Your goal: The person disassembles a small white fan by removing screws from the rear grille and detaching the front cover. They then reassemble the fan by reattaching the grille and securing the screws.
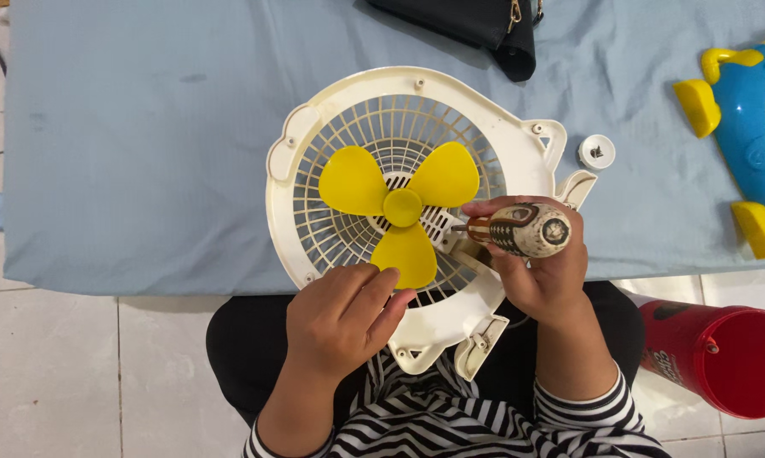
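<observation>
A white round fan housing [314, 119] with a grille lies on the blue-covered table, its near part hanging over the table edge. A yellow three-blade propeller [402, 207] sits at its centre. My left hand [340, 318] rests on the near rim of the housing, fingertips touching the lowest yellow blade, holding nothing. My right hand [539, 271] grips a screwdriver [522, 230] with a worn brown and cream handle. Its tip points left into the white motor mount just right of the propeller hub.
A small white round cap [597, 152] lies on the blue cloth [145, 153] right of the housing. A blue and yellow toy-like fan part [743, 127] is at the far right, a black bag [476, 21] at the top, a red container [726, 356] on the tiled floor.
</observation>
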